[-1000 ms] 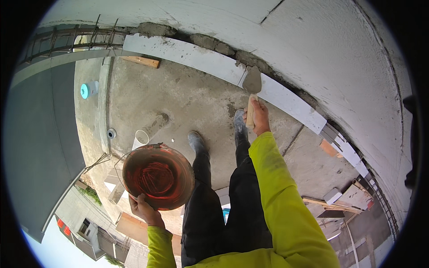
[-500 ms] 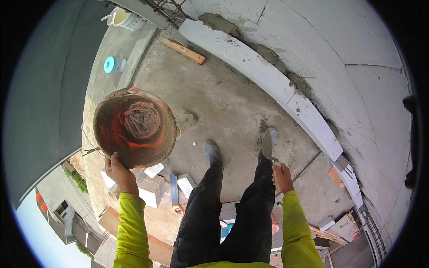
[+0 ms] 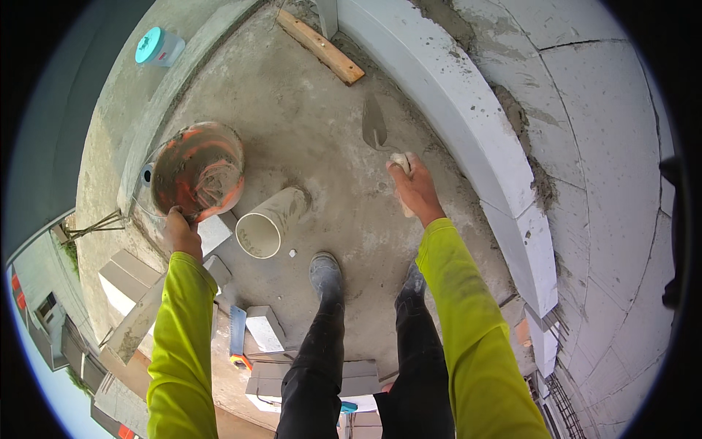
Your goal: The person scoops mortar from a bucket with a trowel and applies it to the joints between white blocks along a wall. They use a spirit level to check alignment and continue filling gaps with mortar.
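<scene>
My left hand (image 3: 183,233) grips the near rim of an orange bucket (image 3: 175,167). The bucket is tilted toward me, its walls smeared with grey mortar (image 3: 218,183) that lies at the bottom. In front of me, my right hand (image 3: 417,189) is closed round the pale handle of a pointed trowel (image 3: 374,121). The trowel's grey blade points away, over the concrete floor, and bears no visible lump of mortar. Between the bucket and my boots a cream plastic pipe (image 3: 260,233) rises from the floor.
A low white block wall (image 3: 504,161) curves along the right, with mortar on its joint. A wooden board (image 3: 319,46) lies at the far end. A white tub with a turquoise lid (image 3: 150,46) stands far left. White blocks (image 3: 265,328) and a handsaw (image 3: 238,333) lie near my left leg.
My right hand has lifted the trowel from beside my leg, forward and to the left. The bucket in my left hand sits lower and farther from me. My view has shifted.
</scene>
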`<state>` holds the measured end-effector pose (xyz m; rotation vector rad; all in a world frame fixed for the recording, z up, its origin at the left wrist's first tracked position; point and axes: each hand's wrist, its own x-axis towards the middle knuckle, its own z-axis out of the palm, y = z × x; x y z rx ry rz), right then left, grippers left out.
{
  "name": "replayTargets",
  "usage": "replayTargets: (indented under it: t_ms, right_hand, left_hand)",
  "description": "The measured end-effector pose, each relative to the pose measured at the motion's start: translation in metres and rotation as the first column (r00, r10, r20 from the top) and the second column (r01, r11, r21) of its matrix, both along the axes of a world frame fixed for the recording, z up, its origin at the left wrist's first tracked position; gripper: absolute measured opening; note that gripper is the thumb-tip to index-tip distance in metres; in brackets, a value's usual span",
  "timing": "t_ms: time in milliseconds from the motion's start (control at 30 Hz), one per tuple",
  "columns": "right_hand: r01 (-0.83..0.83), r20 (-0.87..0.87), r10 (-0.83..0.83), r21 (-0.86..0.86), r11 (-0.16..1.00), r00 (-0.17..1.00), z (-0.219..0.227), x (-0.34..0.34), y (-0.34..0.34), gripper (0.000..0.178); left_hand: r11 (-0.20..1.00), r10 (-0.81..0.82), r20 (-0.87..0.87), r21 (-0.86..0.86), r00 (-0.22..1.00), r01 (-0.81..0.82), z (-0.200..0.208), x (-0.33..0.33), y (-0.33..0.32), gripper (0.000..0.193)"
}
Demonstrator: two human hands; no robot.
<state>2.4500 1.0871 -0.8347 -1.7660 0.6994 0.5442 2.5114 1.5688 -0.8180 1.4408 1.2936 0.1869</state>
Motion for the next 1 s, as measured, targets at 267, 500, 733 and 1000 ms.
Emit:
replayTargets:
  t_ms: [267,500,733,1000]
  right_hand:
    - [-0.359,0.069,0.493,-0.6,0.715,0.867,-0.003,0.039,0.001,0.053]
    - [-0.486,-0.075,0.667,-0.746,0.456,0.741,0.002,0.147,0.025,0.066]
    - [-0.495,-0.138,0.641,-0.761,0.42,0.755,-0.026,0.181,0.053,0.063]
    - [-0.527,-0.179,0.693,-0.783,0.329,0.698,-0.044,0.183,0.04,0.064]
  left_hand:
    - [0.982,-0.183,0.034,0.055,0.983,0.181,-0.027,-0.045,-0.034,0.047]
    - [0.999,-0.006,-0.113,0.041,0.994,0.01,0.0,-0.074,-0.065,0.095]
    - [0.99,0.116,-0.116,-0.069,0.986,-0.124,0.071,-0.171,-0.092,0.073]
    - [0.937,0.182,-0.138,-0.277,0.973,-0.215,0.173,-0.199,-0.147,0.057]
